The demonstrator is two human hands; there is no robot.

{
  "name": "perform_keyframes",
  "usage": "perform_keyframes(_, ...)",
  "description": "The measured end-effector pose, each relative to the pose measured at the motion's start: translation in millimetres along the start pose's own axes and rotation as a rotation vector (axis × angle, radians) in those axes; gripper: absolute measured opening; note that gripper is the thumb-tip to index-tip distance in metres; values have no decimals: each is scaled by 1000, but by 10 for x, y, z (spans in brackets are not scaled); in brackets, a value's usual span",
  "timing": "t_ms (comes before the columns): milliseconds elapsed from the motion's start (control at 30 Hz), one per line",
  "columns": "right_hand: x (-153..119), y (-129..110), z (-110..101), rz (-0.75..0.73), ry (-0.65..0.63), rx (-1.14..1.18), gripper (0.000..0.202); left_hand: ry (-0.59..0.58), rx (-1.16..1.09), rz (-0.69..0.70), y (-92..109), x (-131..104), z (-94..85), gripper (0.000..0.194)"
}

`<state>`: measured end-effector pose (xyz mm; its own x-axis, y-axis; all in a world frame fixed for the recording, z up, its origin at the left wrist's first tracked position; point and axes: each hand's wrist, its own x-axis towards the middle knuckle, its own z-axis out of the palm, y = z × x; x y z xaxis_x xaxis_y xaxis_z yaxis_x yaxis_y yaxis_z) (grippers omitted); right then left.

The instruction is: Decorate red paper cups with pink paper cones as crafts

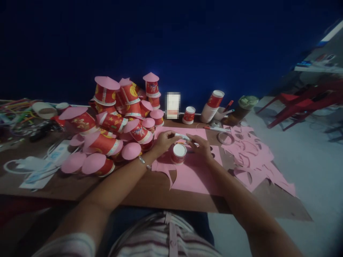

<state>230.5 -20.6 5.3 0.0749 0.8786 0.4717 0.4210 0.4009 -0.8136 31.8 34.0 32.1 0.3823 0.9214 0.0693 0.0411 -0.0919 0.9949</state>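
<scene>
Between my two hands is a small white tube [182,137] with faint print, held level above the pink paper. My left hand [165,140] pinches its left end, and the fingertips of my right hand [200,145] close on its right end. Just below stands a red paper cup [179,155], upside down with its white base facing up. Under the cup lies a cut pink paper sheet [198,180]. Something thin and orange shows behind the cup, partly hidden by my hands.
Many red cups with pink cone tops [103,142] are piled on the left. Behind stand another red cup [189,115] and a cup stack [214,103]. Pink paper scraps [248,153] and a tape roll [225,137] lie right. A power strip [45,167] lies far left.
</scene>
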Motion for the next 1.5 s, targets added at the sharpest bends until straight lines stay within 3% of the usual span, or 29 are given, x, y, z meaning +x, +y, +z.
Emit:
perform_keyframes(167, -10, 41, -62, 37, 82, -37, 32, -16, 18, 7, -101, 21, -75, 39)
perform_keyframes(367, 11, 194, -152, 179, 162, -24, 40, 27, 441, 244, -125, -86, -187, 23)
perform_keyframes(467, 15, 211, -155, 199, 158, -6, 38, 30, 566, 261, -111, -145, -223, 25)
perform_keyframes(600, 17, 154, -155, 233, 154, 44, 35, -63, 687, 243, -167, -276, -245, 34)
perform_keyframes(700, 9, 110, -140, 314, 83, 129, 40, -160, 812, 259, -209, -424, -260, 49)
perform_keyframes(867, 8, 99, -110, 289, 18, 136, 42, -248, 988, 165, -173, -570, -301, 34)
perform_keyframes(967, 24, 141, -133, 250, 63, 101, 39, -258, 998, 154, -151, -564, -315, 32)
perform_keyframes(1133, 34, 232, -176, 304, 140, 162, 41, -280, 1014, 158, -159, -538, -298, 35)
perform_keyframes(1300, 16, 236, -160, 300, 127, 142, 39, -281, 1115, 213, -183, -519, -265, 47)
perform_keyframes(1500, 8, 208, -152, 260, 94, 59, 39, -207, 1271, 314, -173, -389, -190, 44)
